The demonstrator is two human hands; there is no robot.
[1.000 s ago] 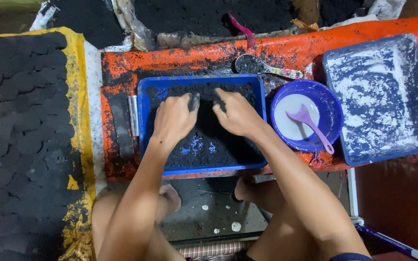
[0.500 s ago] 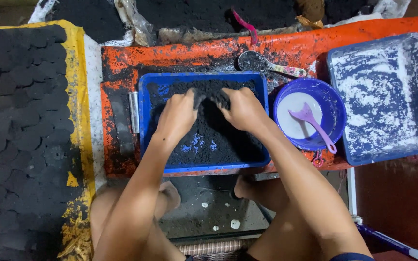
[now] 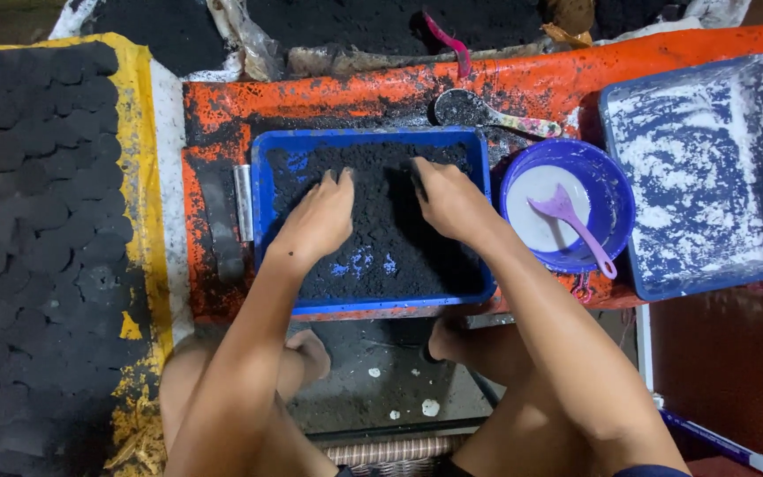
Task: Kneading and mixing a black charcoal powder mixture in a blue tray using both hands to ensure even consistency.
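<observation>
Overhead view down onto two bare arms reaching into a blue tray (image 3: 262,230) of black powder (image 3: 381,238). Left hand (image 3: 318,221) flat on the powder, palm down, fingers close together and pointing away, tips sunk slightly into the black. Right hand (image 3: 452,201) just beside it, also palm down on the powder, fingers loosely together with tips buried; neither pinching anything. A strip of powder between the two hands. Patches of bare blue tray floor just behind the left hand, toward the body.

Under the tray, an orange table (image 3: 222,106) smeared with black. Right of the right hand, near it, a purple bowl (image 3: 613,212) of white liquid with a lilac spoon (image 3: 571,225) resting in it. Farther right, a second blue tray (image 3: 708,177) dusted with white powder. Beyond the right hand, a spoon (image 3: 487,113) caked in black on the table. Well left of the left hand, a yellow sheet (image 3: 139,177) covered with rows of dark discs (image 3: 37,221). Below the tray, bare knees and feet.
</observation>
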